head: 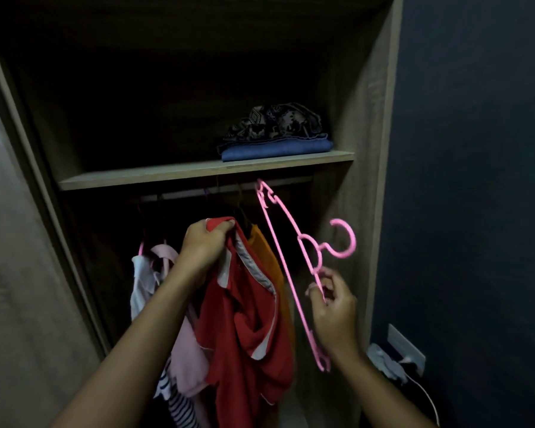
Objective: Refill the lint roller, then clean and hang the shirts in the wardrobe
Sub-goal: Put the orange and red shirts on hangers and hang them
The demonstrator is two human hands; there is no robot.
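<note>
Before the open wardrobe, left hand is raised, fist clamped on the red shirt, which hangs below it. Right hand pinches a pink hanger, tilted steeply, hook toward the dark wall. Above, folded clothes rest on the shelf.

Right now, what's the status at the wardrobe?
Left hand gripping red shirt by its collar. Right hand pinching pink hanger, not yet in shirt. Orange garment hangs just behind.
</note>
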